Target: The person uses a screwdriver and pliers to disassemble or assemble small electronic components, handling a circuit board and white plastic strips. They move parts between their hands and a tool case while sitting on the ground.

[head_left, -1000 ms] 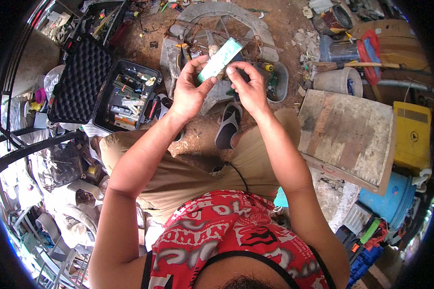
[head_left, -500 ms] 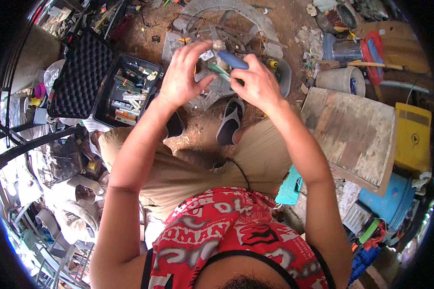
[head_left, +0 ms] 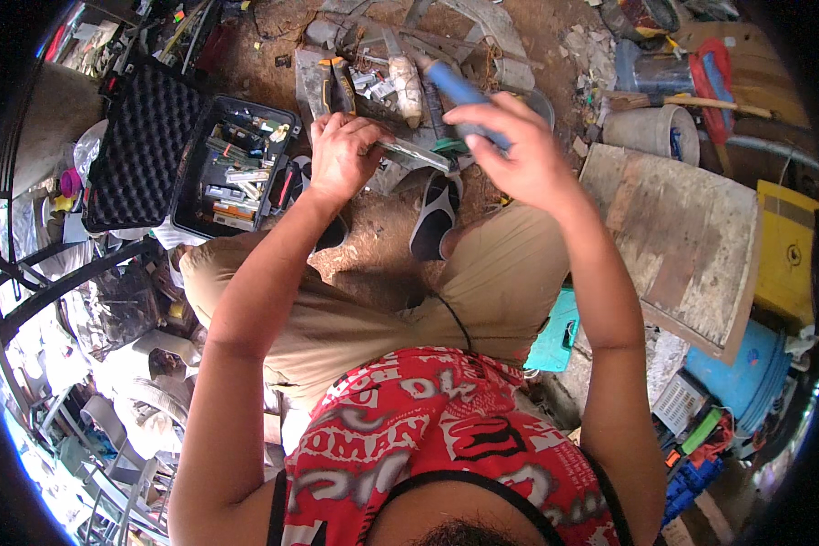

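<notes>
My left hand [head_left: 344, 153], fingers closed, grips one end of a long, narrow silvery strip [head_left: 417, 155]. A green piece [head_left: 448, 147] shows at the strip's far end; whether the two are joined I cannot tell. To the right, my right hand [head_left: 523, 150] is closed around a tool with a blue handle [head_left: 460, 86], smeared by motion, so its working end is unclear. Beyond my hands lie yellow-and-black-handled pliers [head_left: 340, 86], a tool with a pale wrapped handle [head_left: 405, 89] and several small metallic pieces [head_left: 370, 86] on the ground.
At the left, an open black case [head_left: 184, 196] with a foam-lined lid holds several small parts. A worn wooden board [head_left: 673, 246] lies on the right, near a yellow container [head_left: 785, 246], a blue bucket [head_left: 737, 369] and a whitish bucket [head_left: 642, 136]. My shoes [head_left: 437, 218] rest between.
My hands have moved apart: the left lower and now gripping the strip, the right outward to the right with the blue-handled tool. Before, the right hand held the green piece too.
</notes>
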